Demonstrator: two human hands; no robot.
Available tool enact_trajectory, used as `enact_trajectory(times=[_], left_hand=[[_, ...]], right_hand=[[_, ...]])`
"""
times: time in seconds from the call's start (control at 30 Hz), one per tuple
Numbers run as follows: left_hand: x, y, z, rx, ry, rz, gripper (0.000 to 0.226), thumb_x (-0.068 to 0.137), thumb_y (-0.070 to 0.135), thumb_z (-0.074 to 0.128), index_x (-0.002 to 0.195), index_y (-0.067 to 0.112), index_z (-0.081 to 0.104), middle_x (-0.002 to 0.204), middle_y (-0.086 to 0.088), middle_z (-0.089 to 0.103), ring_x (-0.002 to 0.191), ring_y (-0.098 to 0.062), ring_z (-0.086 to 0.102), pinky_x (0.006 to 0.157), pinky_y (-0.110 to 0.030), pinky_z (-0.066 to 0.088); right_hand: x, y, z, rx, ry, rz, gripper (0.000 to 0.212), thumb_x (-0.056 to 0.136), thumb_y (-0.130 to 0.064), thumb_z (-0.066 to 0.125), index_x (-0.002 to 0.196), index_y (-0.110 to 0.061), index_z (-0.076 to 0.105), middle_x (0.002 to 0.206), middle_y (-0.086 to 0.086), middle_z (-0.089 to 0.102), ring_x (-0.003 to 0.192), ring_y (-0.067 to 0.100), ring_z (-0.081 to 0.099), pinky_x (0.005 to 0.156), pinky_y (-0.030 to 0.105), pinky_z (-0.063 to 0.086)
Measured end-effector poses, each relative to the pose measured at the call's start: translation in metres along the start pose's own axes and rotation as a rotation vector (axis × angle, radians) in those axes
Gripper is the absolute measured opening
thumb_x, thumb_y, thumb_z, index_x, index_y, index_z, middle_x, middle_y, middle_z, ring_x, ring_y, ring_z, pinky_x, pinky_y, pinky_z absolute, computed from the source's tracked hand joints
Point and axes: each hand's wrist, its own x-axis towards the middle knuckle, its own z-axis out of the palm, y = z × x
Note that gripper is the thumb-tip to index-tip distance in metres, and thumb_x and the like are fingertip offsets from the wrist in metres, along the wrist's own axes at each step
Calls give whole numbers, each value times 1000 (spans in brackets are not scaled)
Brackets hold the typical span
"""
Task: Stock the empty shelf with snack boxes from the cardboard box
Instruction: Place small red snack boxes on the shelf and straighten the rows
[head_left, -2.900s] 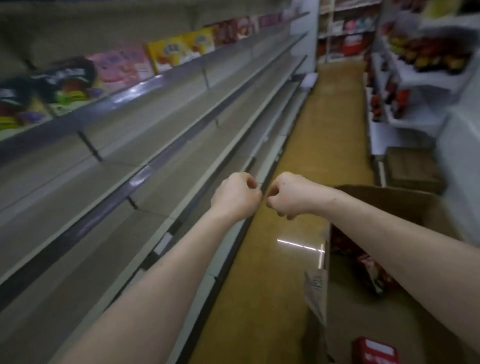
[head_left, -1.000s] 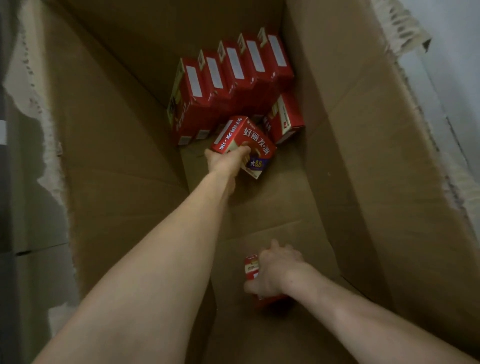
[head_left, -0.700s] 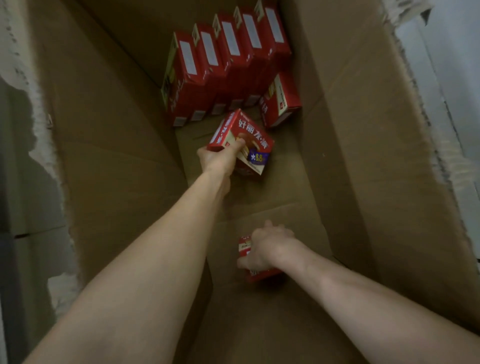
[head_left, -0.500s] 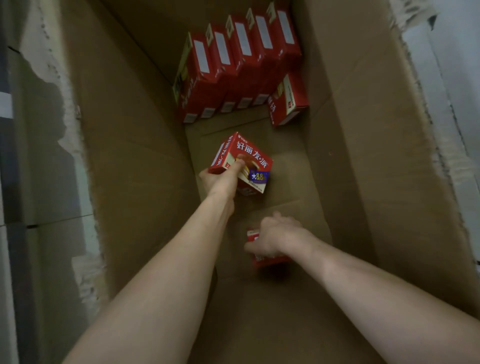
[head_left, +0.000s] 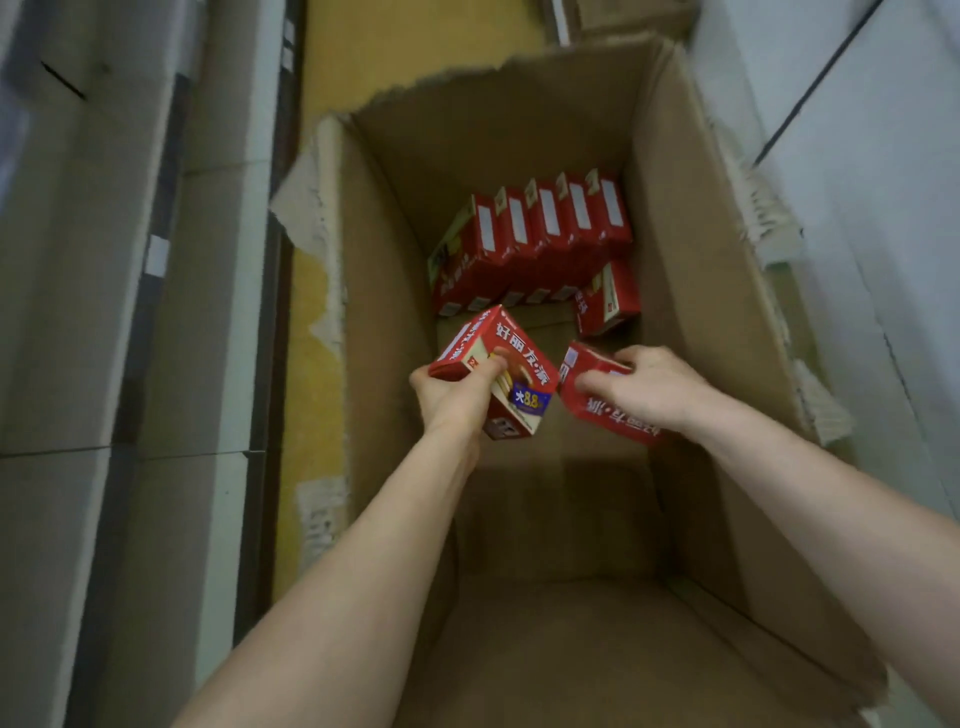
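I look down into a large open cardboard box (head_left: 691, 218). My left hand (head_left: 457, 400) grips a red snack box (head_left: 519, 374) with white lettering, thumb across its front. Beside it my right hand (head_left: 649, 389) holds a second red snack box (head_left: 597, 405), fingers curled over its top. Both boxes are lifted above the carton's floor and nearly touch. A row of several red snack boxes (head_left: 535, 244) stands at the carton's far end, with one more red box (head_left: 608, 301) leaning at the right of the row.
Grey shelf boards (head_left: 104, 312) run along the left, seen from above. A strip of yellow floor (head_left: 311, 364) lies between the shelving and the carton. A pale wall or cabinet (head_left: 872, 208) rises at the right. The carton's rim is torn and ragged.
Both hands have risen from the carton's floor, each with a red box, and have come together. The view has pulled back, so the carton's rim and the shelving show.
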Motion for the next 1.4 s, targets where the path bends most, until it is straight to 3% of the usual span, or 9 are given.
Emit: enact_trajectory(times=[0.2, 0.43, 0.63, 0.7, 0.8, 1.0, 1.17, 1.3, 1.4], left_hand=[[-37, 61, -31, -143, -17, 40, 63, 76, 28, 80, 120, 19, 36, 111, -10, 65, 88, -21, 67, 69, -36, 55], [-98, 135, -99, -332, -76, 112, 61, 78, 31, 76, 129, 13, 50, 104, -10, 69, 84, -22, 69, 54, -37, 57], [-154, 168, -176, -581, -86, 156, 28, 82, 33, 71, 101, 14, 61, 93, -8, 70, 90, -24, 67, 85, -50, 54], [-172, 174, -206, -693, -74, 183, 26, 82, 33, 71, 97, 14, 62, 88, -7, 71, 86, -24, 67, 86, -49, 54], [-199, 178, -254, -824, -63, 255, 29, 81, 36, 70, 98, 14, 64, 87, -7, 71, 82, -23, 67, 84, -44, 55], [-250, 159, -357, -1058, -23, 384, 45, 82, 44, 63, 112, 12, 63, 91, -9, 70, 86, -22, 65, 69, -35, 58], [-296, 126, -440, -1194, 17, 544, 45, 83, 46, 60, 110, 10, 63, 96, -10, 70, 93, -23, 65, 82, -37, 54], [-327, 99, -503, -1216, 16, 688, 65, 80, 60, 53, 127, 15, 61, 108, -10, 69, 107, -23, 61, 101, -40, 42], [-348, 77, -551, -1235, -21, 765, 72, 78, 65, 50, 133, 19, 57, 120, -7, 65, 124, -23, 55, 107, -41, 35]], right_hand=[[-43, -43, -51, 202, 93, -203, 61, 77, -55, 67, 126, -23, 55, 101, 0, 66, 87, 16, 66, 81, 37, 56], [-101, -116, -89, 362, 77, -429, 62, 84, -54, 63, 135, -22, 50, 101, -4, 62, 87, 10, 62, 67, 25, 49], [-160, -192, -91, 492, -110, -606, 39, 87, -48, 60, 115, -21, 61, 102, 6, 71, 91, 21, 69, 73, 32, 56], [-182, -220, -85, 510, -183, -671, 34, 89, -46, 57, 110, -19, 62, 104, 10, 71, 93, 24, 69, 76, 36, 57], [-215, -261, -69, 504, -266, -765, 39, 89, -48, 56, 112, -18, 64, 104, 10, 72, 97, 27, 68, 87, 45, 54], [-289, -321, -9, 461, -447, -899, 42, 89, -50, 53, 115, -18, 63, 104, 10, 73, 93, 24, 68, 76, 38, 55], [-361, -351, 50, 423, -652, -977, 49, 88, -55, 50, 123, -22, 58, 111, 10, 71, 104, 28, 67, 87, 48, 55], [-424, -368, 100, 390, -835, -1031, 47, 90, -57, 43, 125, -27, 56, 108, 7, 72, 92, 21, 70, 68, 35, 56], [-470, -379, 137, 385, -924, -1013, 46, 92, -56, 42, 122, -25, 58, 105, 8, 73, 89, 21, 71, 69, 37, 56]])
